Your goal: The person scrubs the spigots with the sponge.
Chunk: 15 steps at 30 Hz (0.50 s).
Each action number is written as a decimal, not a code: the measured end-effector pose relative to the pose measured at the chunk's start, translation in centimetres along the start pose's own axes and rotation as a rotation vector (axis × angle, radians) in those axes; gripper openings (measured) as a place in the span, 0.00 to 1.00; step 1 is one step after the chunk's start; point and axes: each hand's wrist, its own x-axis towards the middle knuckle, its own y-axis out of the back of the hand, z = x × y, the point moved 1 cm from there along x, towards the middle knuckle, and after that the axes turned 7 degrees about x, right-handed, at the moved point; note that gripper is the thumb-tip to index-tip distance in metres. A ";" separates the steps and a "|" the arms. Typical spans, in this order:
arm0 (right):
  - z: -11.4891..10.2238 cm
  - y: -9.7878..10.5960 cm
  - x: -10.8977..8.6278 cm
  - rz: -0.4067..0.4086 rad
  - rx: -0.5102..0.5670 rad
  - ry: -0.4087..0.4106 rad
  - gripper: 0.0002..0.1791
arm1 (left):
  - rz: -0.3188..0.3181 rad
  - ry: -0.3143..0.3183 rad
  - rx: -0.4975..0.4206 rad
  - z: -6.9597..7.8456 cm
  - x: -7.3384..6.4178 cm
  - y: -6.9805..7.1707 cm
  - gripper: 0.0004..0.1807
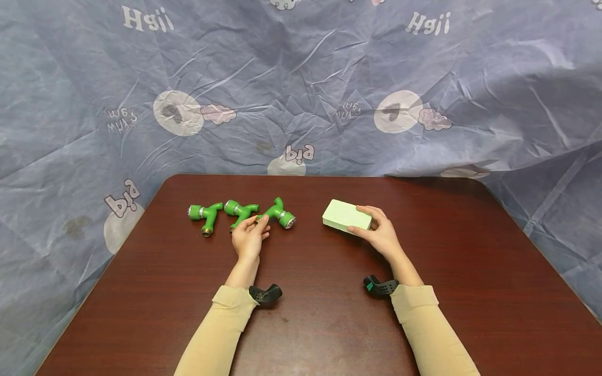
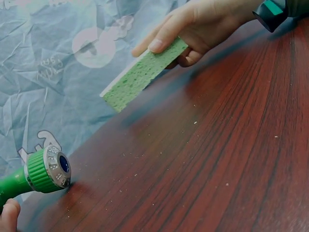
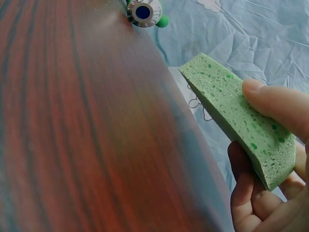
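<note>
My left hand (image 1: 248, 241) pinches the end of a green plastic faucet (image 1: 275, 211), whose ribbed knob with a silver cap points to the right. That knob (image 2: 44, 169) shows large in the left wrist view, beside a fingertip. On the other side, my right hand (image 1: 383, 236) grips a pale green sponge block (image 1: 345, 214) by its right end. The right wrist view shows the thumb on the sponge's porous face (image 3: 241, 116) and the fingers curled beneath. Two similar faucets lie to the left, one at the far left (image 1: 210, 215) and one (image 1: 240, 210) partly behind my left hand.
The dark red-brown wooden table (image 1: 320, 324) has rounded far corners. A wrinkled blue-grey printed cloth (image 1: 282, 89) hangs behind it and along both sides. Black bands sit on the left wrist (image 1: 265, 295) and right wrist (image 1: 381, 287).
</note>
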 end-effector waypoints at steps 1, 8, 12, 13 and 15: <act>0.0 0.0 0.0 0.000 -0.002 -0.003 0.33 | -0.001 0.000 0.014 0.0 0.0 0.0 0.22; 1.2 0.4 0.3 -0.007 -0.013 -0.005 0.34 | -0.016 0.016 0.144 0.4 -0.3 0.0 0.19; 3.0 0.8 0.8 0.001 -0.048 -0.003 0.35 | -0.023 -0.002 0.311 0.4 -0.4 0.0 0.19; 3.5 0.9 0.9 0.007 -0.063 -0.004 0.35 | -0.023 -0.009 0.361 0.3 -0.4 0.0 0.19; 3.9 1.0 1.0 0.013 -0.097 0.003 0.36 | -0.024 -0.021 0.449 0.3 -0.4 0.1 0.19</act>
